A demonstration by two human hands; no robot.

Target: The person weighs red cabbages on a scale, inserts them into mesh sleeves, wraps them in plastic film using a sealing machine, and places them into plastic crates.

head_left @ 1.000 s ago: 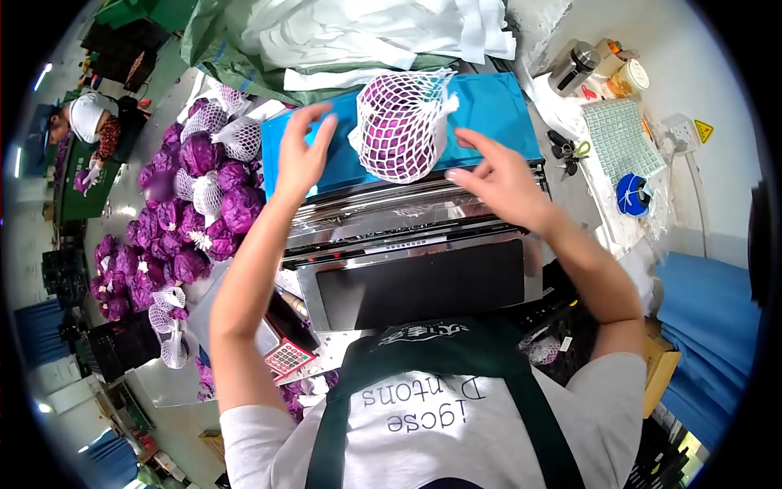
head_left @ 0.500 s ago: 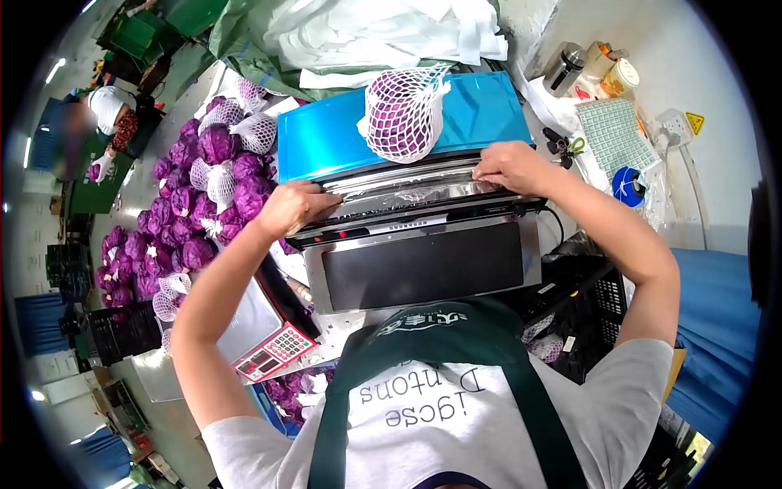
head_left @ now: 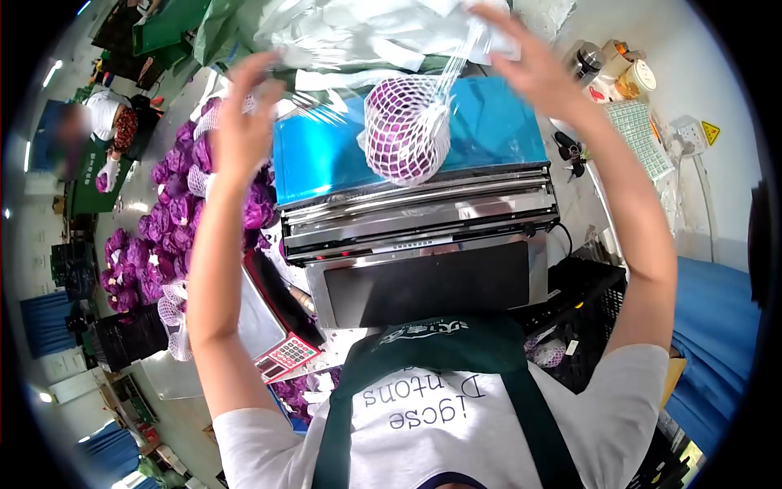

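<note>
A purple cabbage in a white net (head_left: 403, 138) sits on the blue top of the wrapping machine (head_left: 309, 159). Clear film (head_left: 460, 69) shows as shiny streaks over and beside it. My left hand (head_left: 248, 110) is raised at the left of the blue top, its blurred fingers bent at the film's left side. Up at the right, my right hand (head_left: 529, 69) holds the film's other side, above and right of the cabbage. The silver rollers and bars (head_left: 423, 204) lie in front of the cabbage, nearer my body.
Many purple cabbages (head_left: 171, 212) lie at the left, some netted. A red-edged scale (head_left: 285, 359) is at the lower left. White sheets (head_left: 342, 33) lie behind the machine. A green mat (head_left: 639, 134) and jars stand right. A co-worker (head_left: 114, 118) is far left.
Both hands first came down to the bars at the machine's front, then rose away from my body, past the cabbage. Film streaks now show over the blue top. The cabbage stays there.
</note>
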